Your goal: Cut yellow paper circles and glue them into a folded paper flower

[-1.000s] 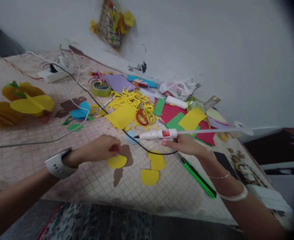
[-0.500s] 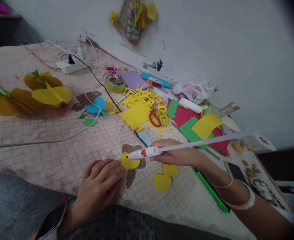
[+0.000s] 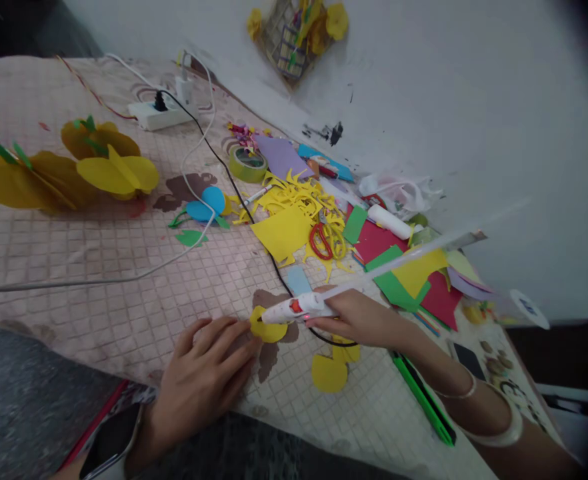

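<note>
My right hand [image 3: 357, 317] is wrapped round a white hot glue gun [image 3: 294, 308], with a long clear glue stick [image 3: 399, 262] jutting from its back. The gun's dark nozzle points at a small yellow paper circle [image 3: 273, 331] on the table, over or touching its left part. My left hand [image 3: 214, 363] lies flat on the cloth with fingers stretched out, their tips at the circle's left edge. More yellow paper circles [image 3: 329, 373] lie to the right, one partly hidden under the gun's black cord.
Yellow scraps, red-and-yellow-handled scissors [image 3: 327, 241], coloured sheets [image 3: 284, 230] and a tape roll [image 3: 248, 164] cover the middle back. Yellow paper pumpkin shapes [image 3: 34, 180] stand at left. A power strip [image 3: 161, 115] has cords crossing the table. A green cutter-like object [image 3: 424, 398] lies at front right.
The view has shifted slightly, so most things appear a little to the right. The glue gun's rear has swung and its cord now shows below my right hand. My left hand stays beside the circle.
</note>
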{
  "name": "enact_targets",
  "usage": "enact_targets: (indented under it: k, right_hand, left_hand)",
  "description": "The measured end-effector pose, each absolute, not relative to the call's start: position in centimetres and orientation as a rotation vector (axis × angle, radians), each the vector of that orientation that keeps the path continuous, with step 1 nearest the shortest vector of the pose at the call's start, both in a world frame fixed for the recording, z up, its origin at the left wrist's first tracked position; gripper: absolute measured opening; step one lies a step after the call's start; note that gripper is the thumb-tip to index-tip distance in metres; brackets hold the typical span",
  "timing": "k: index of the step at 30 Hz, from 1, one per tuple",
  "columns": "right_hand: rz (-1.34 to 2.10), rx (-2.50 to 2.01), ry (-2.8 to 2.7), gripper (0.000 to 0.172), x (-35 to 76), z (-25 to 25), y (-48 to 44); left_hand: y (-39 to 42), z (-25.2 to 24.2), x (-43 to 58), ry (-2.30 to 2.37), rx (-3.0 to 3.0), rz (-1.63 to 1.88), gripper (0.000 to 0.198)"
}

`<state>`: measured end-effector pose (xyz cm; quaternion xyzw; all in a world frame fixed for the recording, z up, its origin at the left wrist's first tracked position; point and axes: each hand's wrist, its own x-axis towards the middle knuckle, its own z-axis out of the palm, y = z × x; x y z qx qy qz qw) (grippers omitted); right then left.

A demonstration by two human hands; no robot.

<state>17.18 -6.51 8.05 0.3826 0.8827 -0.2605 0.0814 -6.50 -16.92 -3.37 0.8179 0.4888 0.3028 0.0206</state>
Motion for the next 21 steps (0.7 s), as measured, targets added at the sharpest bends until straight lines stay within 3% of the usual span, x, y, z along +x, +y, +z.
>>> enact_targets:
  k: [14,21]
  right_hand:
    - [-0.717,1.132,2.655,0.03,17.5,7.8,-7.3]
    - [-0.519,1.09,2.769,0.029,17.6,7.1,-7.6]
  left_hand:
    - [-17.1,-3.7,-6.4,1.525,2.477,0.949,0.021]
    - [-17.2,-4.3,-6.0,1.555,2.421,1.025,0.016]
